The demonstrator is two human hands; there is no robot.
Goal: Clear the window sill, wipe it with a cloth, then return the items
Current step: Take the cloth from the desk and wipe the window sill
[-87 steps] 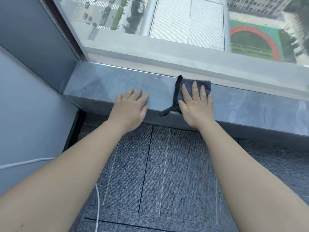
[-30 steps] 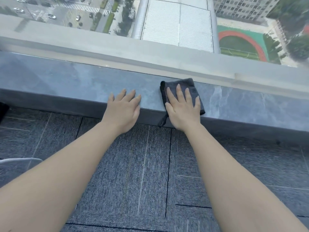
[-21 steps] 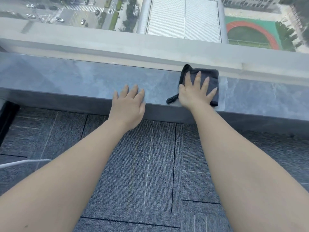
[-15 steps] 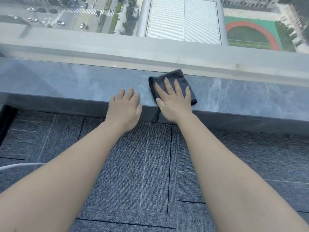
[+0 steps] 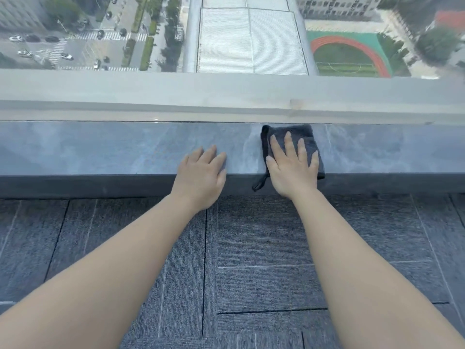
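Cloth (image 5: 308, 137), dark grey and folded to a rough square, lies flat on the window sill (image 5: 100, 149), its far edge close to the window frame (image 5: 226, 96) and its near edge at the sill's front lip, where a small hanging loop dangles over the edge. The right hand (image 5: 293, 167) presses down on it, palm flat and fingers (image 5: 288, 144) spread wide rather than curled around the fabric, so it pins the cloth instead of gripping it. Just beside it, apart from the cloth, the left hand (image 5: 201, 175) rests flat on the bare stone with its fingers loosely together, holding nothing, seemingly as a brace.

No items stand anywhere on the visible stretch of sill, so clearing looks finished and wiping appears to be the step in hand. How much of the sill has been covered cannot be read from the surface. Returning the items is not yet done, and none of them show on the carpet (image 5: 251, 248) below.
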